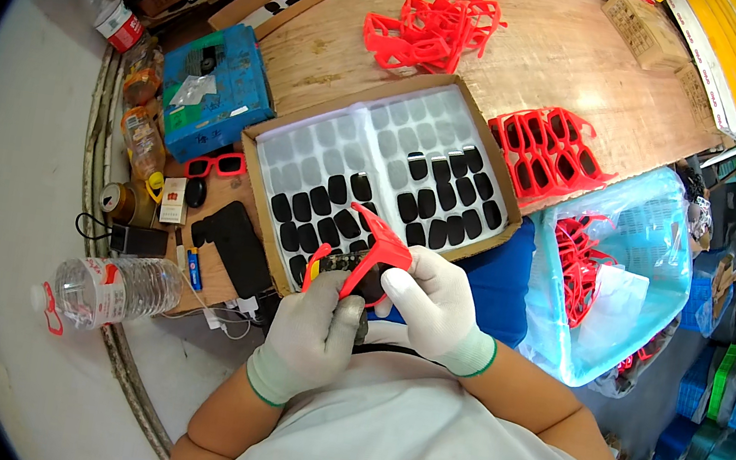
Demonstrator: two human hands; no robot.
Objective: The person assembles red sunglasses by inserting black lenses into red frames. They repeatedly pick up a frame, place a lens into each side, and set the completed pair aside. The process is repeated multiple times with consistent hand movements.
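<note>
In front of my body I hold a red glasses frame (387, 250) with both hands, a dark lens showing within it. My left hand (304, 339), in a whitish glove with dark-stained fingertips, is closed on its left side. My right hand (440, 309), gloved too, grips the right side between thumb and fingers. A small yellow and dark item beside my left fingers is too hidden to name. Just beyond my hands lies a shallow cardboard box (489, 150). Dark oval lenses (447, 194) stand in rows in its nearer part, over pale translucent pockets.
Loose red frames (436, 31) are heaped at the back; red sunglasses (541, 151) stand in rows to the right. A bag-lined blue crate (614, 334) holds more frames. On the left are a blue box (218, 89), a black phone (232, 246) and a large clear bottle (126, 289).
</note>
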